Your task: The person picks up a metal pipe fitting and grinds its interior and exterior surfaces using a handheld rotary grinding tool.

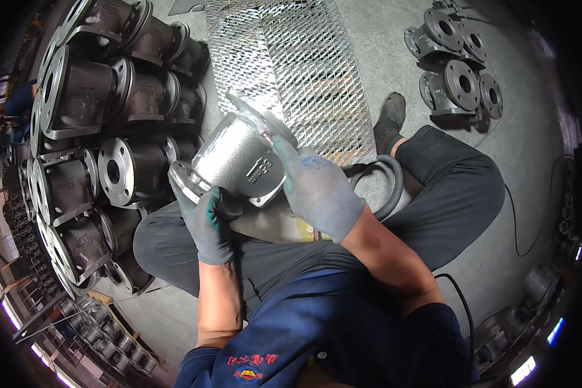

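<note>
A silver-grey cast valve body point(239, 158) with a round flange at each end is tilted in front of my lap. My left hand point(212, 226), in a grey glove with green on its fingers, grips the smaller flange at its lower left. On the opposite side, my gloved right hand point(323, 191) holds the wide upper flange, its thumb side along the rim. Raised marks show on the casting's side, above a small lug with a hole. Some of my right fingers are hidden behind the casting.
Dark flanged valve bodies point(77, 97) are stacked high at my left. Ahead lies a metal mesh panel point(317, 71) on the concrete floor. Several more valve bodies point(447, 84) stand at the far right. A thick black hose point(396, 191) curves beside my right leg.
</note>
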`<state>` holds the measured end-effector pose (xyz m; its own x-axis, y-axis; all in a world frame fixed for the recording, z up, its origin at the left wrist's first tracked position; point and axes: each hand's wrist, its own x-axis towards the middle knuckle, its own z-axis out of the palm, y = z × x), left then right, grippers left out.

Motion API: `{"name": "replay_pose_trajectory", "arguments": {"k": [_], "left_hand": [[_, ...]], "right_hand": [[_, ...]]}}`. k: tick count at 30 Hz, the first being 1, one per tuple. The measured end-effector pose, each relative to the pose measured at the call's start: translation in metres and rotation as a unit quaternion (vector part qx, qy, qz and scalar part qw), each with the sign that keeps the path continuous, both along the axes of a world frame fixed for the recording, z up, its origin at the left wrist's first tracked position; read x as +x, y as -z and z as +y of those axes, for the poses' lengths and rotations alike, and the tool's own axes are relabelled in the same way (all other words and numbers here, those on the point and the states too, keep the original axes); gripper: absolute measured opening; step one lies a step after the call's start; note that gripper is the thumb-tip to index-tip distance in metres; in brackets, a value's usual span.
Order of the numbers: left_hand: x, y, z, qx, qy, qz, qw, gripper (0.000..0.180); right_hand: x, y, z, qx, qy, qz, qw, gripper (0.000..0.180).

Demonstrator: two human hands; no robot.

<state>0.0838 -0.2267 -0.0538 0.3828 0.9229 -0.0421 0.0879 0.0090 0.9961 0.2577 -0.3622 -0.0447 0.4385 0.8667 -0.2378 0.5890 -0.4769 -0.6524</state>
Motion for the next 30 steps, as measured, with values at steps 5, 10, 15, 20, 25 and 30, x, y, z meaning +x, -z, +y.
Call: {"name": "replay_pose_trajectory", "arguments": {"k": [5, 10, 15, 20, 25, 30], "left_hand": [[-0.006, 0.012, 0.005, -0.03, -0.027, 0.006, 0.999, 0.089], [0.002, -0.007, -0.002, -0.114, -0.027, -0.024, 0.993, 0.091], [0.009, -0.016, -0.005, -0.138, -0.033, -0.05, 0.989, 0.086], [0.004, -0.012, -0.004, -0.132, -0.03, -0.064, 0.989, 0.084], [-0.005, -0.009, -0.007, -0.146, -0.004, -0.032, 0.989, 0.078], [-0.012, 0.009, -0.013, -0.099, -0.024, -0.018, 0.995, 0.072]], "right_hand": [[0.001, -0.01, 0.011, -0.015, -0.028, -0.008, 0.999, 0.068], [0.001, -0.009, 0.011, -0.031, -0.028, 0.035, 0.999, 0.071], [-0.005, 0.001, 0.006, -0.037, 0.007, 0.031, 0.999, 0.066], [-0.018, 0.003, 0.009, 0.022, 0.041, 0.029, 0.998, 0.065], [-0.02, 0.008, 0.004, 0.007, 0.044, 0.052, 0.998, 0.07], [-0.028, 0.04, -0.002, 0.105, 0.083, 0.039, 0.99, 0.07]]}}
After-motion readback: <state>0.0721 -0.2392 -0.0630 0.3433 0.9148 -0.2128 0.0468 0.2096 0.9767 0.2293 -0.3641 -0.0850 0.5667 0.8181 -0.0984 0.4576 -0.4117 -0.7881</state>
